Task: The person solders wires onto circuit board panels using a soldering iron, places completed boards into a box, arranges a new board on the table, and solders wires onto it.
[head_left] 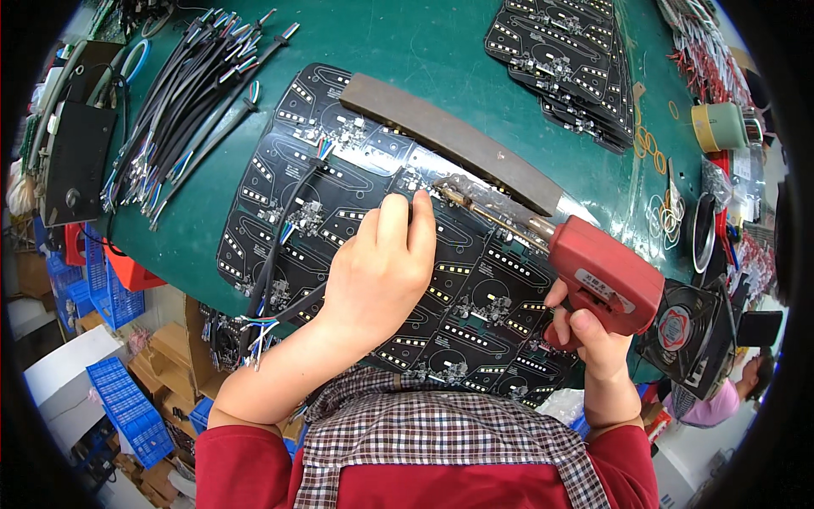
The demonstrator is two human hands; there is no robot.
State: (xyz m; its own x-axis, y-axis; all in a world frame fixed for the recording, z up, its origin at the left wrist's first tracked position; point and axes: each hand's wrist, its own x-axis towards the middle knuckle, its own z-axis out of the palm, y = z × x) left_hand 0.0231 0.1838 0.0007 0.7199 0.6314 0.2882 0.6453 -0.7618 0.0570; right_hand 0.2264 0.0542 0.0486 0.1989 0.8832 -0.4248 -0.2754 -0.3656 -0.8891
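A sheet of black circuit boards [466,280] with rows of small pale parts lies before me. My left hand [383,267] is closed over its upper middle, fingertips bent down at the board. A black cable [307,301] runs under that palm, and its end is hidden by the fingers. My right hand [593,335] grips a red soldering gun [606,276] by its handle. The gun's metal tip [449,192] reaches the board just right of my left fingertips. Another black cable with coloured wire ends [284,220] lies across the boards at left.
A long brown bar [458,140] rests across the boards' upper part. Beyond lie a bundle of black cables [203,102] and a stack of black boards [568,72]. A fan [682,335] stands at right, near rubber bands [651,148] and a green spool [721,127].
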